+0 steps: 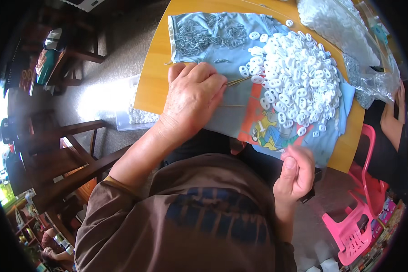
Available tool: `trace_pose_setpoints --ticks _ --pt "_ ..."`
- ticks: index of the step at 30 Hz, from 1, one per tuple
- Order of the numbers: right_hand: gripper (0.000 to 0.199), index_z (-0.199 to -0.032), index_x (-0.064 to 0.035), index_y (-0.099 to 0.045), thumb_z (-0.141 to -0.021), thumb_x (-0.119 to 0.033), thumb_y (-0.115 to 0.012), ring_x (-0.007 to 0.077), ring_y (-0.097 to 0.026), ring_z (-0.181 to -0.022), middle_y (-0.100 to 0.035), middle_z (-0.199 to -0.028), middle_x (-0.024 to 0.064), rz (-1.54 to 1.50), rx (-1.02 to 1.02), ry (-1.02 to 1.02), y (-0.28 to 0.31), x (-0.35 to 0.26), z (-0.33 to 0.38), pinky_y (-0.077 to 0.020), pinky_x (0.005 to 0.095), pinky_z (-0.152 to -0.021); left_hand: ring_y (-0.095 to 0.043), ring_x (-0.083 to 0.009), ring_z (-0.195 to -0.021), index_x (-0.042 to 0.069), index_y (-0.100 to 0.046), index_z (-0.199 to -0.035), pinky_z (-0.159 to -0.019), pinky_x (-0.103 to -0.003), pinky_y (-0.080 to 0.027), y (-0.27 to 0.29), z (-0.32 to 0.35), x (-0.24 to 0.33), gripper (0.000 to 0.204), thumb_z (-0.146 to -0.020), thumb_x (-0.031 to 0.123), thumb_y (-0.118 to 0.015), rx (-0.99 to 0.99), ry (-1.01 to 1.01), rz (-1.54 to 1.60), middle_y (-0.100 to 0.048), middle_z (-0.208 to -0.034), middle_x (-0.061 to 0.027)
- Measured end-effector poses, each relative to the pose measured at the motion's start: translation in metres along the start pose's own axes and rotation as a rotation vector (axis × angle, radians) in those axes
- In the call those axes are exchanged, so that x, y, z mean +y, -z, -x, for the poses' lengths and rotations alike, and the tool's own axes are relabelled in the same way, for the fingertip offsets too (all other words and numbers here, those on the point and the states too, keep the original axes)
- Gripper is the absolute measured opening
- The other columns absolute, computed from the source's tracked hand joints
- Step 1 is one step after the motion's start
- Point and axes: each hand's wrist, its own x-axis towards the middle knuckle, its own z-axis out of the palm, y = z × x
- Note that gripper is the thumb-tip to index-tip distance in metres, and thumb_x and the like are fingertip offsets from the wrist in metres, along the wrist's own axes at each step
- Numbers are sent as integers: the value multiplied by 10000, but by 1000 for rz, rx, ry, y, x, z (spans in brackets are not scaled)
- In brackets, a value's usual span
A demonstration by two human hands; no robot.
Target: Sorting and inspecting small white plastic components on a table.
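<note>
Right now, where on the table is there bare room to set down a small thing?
Bare wood shows on the table left of the blue cloth, beside the left hand. The cloth is free between the pins and that hand. The right side is crowded with white rings and plastic bags.

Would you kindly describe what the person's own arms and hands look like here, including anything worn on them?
Both hands are bare: no gloves, and no rings or watch that I can see. The left hand leads back along a bare forearm to a brown sleeve with a thin yellowish cuff edge. The right hand shows a bare wrist only; its sleeve is hardly visible.
</note>
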Motion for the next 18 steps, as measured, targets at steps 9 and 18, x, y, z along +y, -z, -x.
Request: trace_pose_setpoints --ticks 9,18 --pt "141 -946 39 -577 -808 21 -549 193 -527 -615 -569 -744 101 15 40 -14 5 4 -1 -433 267 -560 -558 -194 -778 103 -645 -826 -759 -320 -361 3 -6 26 130 -701 96 -682 -26 -15 138 -578 -813 -27" --pt "148 -948 35 -579 -803 21 -551 195 -524 -619 -571 -757 104 2 23 -9 5 4 0 -432 271 -563 -537 -194 -819 116 -618 -920 -788 -358 -324 -21 -17 49 228 -703 150 -678 -171 -94 129 -562 -894 -21"
